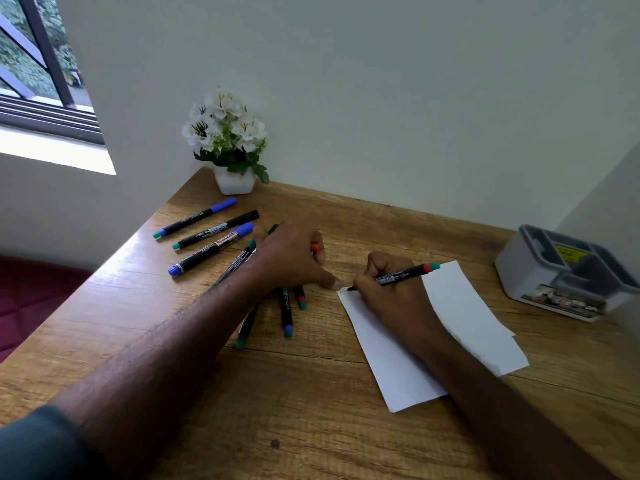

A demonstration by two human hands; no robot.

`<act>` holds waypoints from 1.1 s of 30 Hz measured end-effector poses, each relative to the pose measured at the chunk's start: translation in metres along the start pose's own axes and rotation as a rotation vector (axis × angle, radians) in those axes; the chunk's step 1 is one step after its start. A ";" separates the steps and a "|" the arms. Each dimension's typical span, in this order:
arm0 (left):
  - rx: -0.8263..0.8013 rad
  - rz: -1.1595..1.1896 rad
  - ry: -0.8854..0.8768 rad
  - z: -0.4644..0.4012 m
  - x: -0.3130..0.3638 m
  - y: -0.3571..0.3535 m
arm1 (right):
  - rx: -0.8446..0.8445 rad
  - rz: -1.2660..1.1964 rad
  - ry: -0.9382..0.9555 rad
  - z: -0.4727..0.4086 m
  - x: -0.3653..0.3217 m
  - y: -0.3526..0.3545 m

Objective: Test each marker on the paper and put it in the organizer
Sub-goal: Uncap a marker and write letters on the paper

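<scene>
Seven markers visible: one pinched in right hand point(391, 292), tip on far-left corner of paper point(460, 306); three point(204, 230) loose at far left; at least three point(286, 311) part-hidden under left hand point(294, 258). Left thumb pressing paper corner, curled fingers gripping red cap point(315, 247). Organizer point(530, 275) at right edge, cut off, apart. Bare table point(277, 410) near side.

White paper point(460, 306), black markers point(214, 230), grey organizer point(526, 275), brown wood-grain table point(311, 410).
</scene>
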State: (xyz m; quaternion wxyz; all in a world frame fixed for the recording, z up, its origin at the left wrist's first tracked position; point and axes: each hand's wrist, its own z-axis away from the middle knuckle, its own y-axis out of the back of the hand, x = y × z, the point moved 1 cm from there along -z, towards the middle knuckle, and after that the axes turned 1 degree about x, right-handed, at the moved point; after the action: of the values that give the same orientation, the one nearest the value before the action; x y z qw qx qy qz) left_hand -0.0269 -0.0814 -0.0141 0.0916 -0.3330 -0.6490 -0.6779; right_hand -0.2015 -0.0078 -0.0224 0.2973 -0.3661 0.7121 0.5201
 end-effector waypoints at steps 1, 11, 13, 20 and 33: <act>-0.001 -0.006 0.004 0.000 0.000 0.000 | 0.000 -0.002 0.008 0.000 0.000 0.000; -0.008 -0.001 0.005 -0.002 -0.002 -0.001 | 0.018 -0.006 -0.007 0.001 -0.001 0.001; 0.001 -0.022 0.001 -0.002 -0.002 -0.002 | 0.014 -0.008 -0.006 0.001 -0.001 0.001; 0.017 -0.064 0.009 0.001 -0.001 -0.001 | 0.023 -0.016 -0.009 0.001 -0.002 0.002; 0.000 -0.043 0.007 -0.002 -0.002 -0.002 | 0.032 -0.009 -0.045 0.001 -0.005 0.004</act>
State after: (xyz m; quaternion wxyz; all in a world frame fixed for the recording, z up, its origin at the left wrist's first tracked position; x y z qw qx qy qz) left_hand -0.0273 -0.0833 -0.0164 0.0794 -0.3167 -0.6556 -0.6809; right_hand -0.2018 -0.0048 -0.0167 0.3214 -0.3526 0.7118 0.5154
